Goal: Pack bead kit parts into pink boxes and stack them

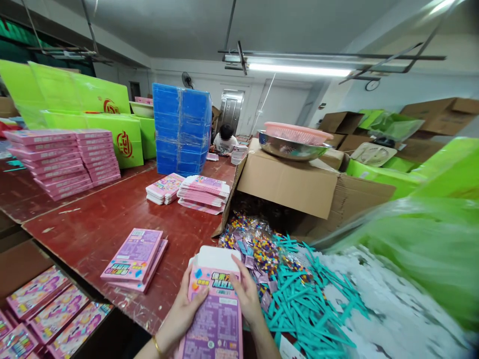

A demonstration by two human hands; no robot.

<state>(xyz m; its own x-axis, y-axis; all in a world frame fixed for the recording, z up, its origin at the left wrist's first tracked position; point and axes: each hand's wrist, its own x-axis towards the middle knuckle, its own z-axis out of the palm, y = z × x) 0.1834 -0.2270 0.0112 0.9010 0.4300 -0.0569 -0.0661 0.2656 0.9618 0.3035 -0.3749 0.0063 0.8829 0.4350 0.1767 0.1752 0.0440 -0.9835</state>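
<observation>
Between my two hands is a pink and purple printed box (214,314), its white end flap raised at the far end. My left hand (189,306) grips its left side, thumb lying over the printed face. On the right edge, my right hand (245,291) holds the box near the flap, fingers around its upper corner. Left of the hands, two similar boxes (136,257) lie stacked on the red table (86,224). Just right are turquoise plastic sticks (299,304) and small bags of colourful beads (258,244).
Flattened boxes (204,192) lie farther back, near a blue bin stack (181,127). Pink boxes (63,159) are piled at left; more fill a carton (56,311) below the table edge. A cardboard box (288,187) carries a metal bowl (292,147). A person (225,142) sits at the far end.
</observation>
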